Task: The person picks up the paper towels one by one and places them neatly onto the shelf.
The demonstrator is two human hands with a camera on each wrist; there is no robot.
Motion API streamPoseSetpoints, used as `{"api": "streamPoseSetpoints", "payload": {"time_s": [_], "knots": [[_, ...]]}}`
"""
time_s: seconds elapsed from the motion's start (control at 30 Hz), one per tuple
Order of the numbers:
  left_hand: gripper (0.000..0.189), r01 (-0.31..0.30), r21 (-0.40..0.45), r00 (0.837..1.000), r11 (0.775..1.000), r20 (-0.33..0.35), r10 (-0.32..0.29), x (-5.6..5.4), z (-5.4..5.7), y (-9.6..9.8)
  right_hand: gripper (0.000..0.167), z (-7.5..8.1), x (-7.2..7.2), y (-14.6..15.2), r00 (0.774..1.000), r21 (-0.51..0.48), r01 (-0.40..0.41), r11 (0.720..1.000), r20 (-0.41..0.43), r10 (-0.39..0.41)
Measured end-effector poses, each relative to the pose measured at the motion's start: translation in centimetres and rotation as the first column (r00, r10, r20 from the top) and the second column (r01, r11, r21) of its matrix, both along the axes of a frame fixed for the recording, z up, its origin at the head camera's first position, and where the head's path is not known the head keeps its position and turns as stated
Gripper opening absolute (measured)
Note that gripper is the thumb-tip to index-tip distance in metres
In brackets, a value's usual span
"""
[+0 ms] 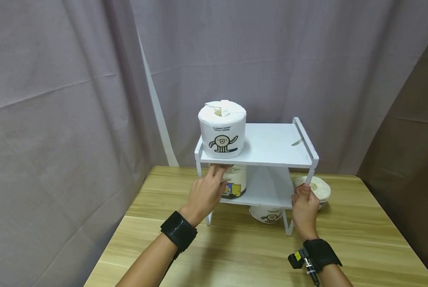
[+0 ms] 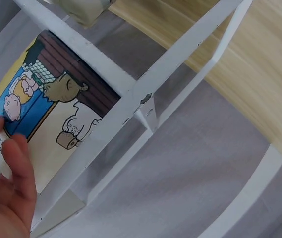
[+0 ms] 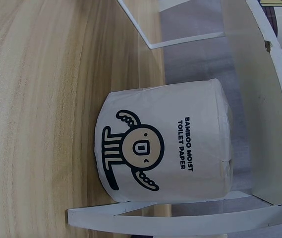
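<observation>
A printed toilet paper roll (image 1: 237, 181) stands at the left of the lower shelf (image 1: 267, 187) of a white two-tier rack. At its front and top is my left hand (image 1: 205, 195), fingers extended under the upper shelf (image 1: 271, 139). In the left wrist view, fingertips (image 2: 17, 153) lie against the cartoon print of this toilet paper roll (image 2: 51, 99). My right hand (image 1: 305, 209) grips the rack's front right leg (image 1: 311, 174). Another toilet paper roll (image 1: 222, 129) stands upright on the upper shelf's left end.
Beneath the lower shelf, a toilet paper roll (image 3: 170, 144) stands on the wooden table (image 1: 242, 255) near the right legs. One more roll (image 1: 319, 189) stands just right of the rack, partly behind my right hand. Grey curtains (image 1: 235, 59) hang behind the table.
</observation>
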State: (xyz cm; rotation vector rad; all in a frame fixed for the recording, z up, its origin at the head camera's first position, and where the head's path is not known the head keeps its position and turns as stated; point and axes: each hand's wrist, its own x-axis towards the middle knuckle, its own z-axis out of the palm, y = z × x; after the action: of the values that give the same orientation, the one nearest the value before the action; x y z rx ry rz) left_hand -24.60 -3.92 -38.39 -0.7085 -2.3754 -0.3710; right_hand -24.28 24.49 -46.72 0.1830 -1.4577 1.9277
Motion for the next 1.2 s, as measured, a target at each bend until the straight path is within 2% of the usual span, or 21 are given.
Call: {"api": "streamPoseSetpoints", "payload": {"time_s": [0.2,0.5,0.7,0.87,1.0,1.2], "knots": [[0.052,-0.023,0.086,0.999,0.996,-0.033,0.025,0.2,-0.5,0.0,0.052,0.2,-0.2,0.2,1.0,0.008,0.013,1.0,0.002,-0.013],[0.033,0.06,0.179,0.988,0.982,-0.15,-0.034,0.7,-1.5,-0.7,0.057,0.3,0.0,-0.1,1.0,0.028,0.013,1.0,-0.007,-0.012],[0.02,0.127,0.271,0.966,0.954,-0.251,-0.058,1.1,-1.8,-1.3,0.054,0.1,0.2,0.1,1.0,0.026,0.002,1.0,-0.018,-0.002],[0.015,0.152,0.347,0.939,0.925,-0.342,-0.026,1.1,-2.1,-1.8,0.052,0.0,0.1,0.1,1.0,0.014,-0.005,1.0,-0.02,0.005],[0.014,0.152,0.404,0.929,0.902,-0.37,0.01,0.8,-2.5,-2.1,0.053,0.1,-0.1,0.1,1.0,0.01,0.0,1.0,-0.012,0.0],[0.015,0.163,0.457,0.924,0.874,-0.381,0.026,0.8,-3.0,-2.3,0.055,0.3,0.2,-0.1,1.0,0.011,0.008,1.0,0.0,-0.008]]}}
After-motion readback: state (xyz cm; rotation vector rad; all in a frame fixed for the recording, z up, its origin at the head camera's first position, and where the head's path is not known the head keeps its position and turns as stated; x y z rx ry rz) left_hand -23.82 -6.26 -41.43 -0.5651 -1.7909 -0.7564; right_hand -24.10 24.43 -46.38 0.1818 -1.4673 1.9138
